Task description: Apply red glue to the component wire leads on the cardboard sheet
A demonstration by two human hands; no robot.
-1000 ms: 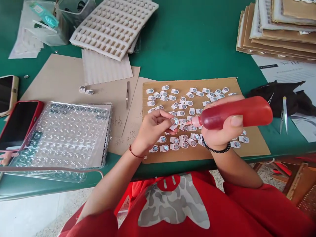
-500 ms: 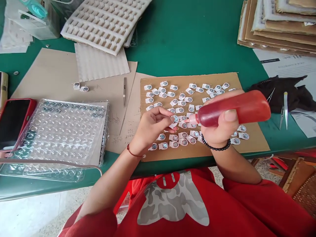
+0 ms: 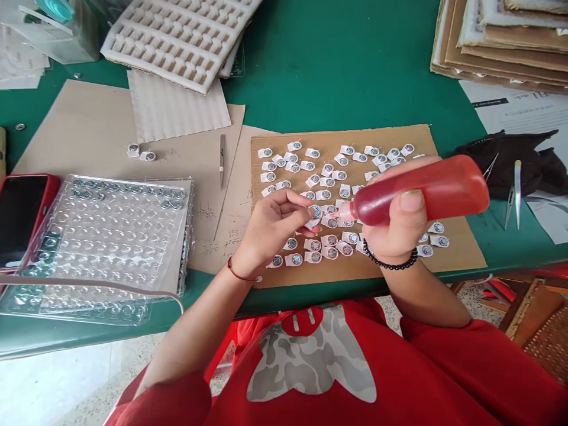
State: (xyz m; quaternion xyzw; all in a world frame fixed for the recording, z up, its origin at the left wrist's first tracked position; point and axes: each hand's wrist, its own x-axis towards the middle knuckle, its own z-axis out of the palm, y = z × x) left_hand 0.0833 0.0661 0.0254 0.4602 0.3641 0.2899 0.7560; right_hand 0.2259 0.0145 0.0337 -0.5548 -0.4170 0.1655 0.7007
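red translucent plastic squeeze bottle (image 3: 426, 189) with a narrow pale pink nozzle (image 3: 346, 211) is held on its side in a person's right hand (image 3: 399, 228), thumb pressed to its near face and the other fingers mostly hidden, its tip pointing toward the left fingers. the left hand (image 3: 277, 225) pinches a small round silver-and-white piece (image 3: 315, 212) between thumb and fingertips, just beside the nozzle; whether the two touch cannot be told. beneath both sets of fingers, a brown rectangular cardboard sheet (image 3: 464, 258) bears many similar white-tabbed round pieces (image 3: 329, 241). well left of the left fingers sits a clear dimpled plastic tray (image 3: 119, 236); right of the right-hand fingers, silver metal tweezers (image 3: 518, 189) lie near a crumpled black cloth (image 3: 528, 160).
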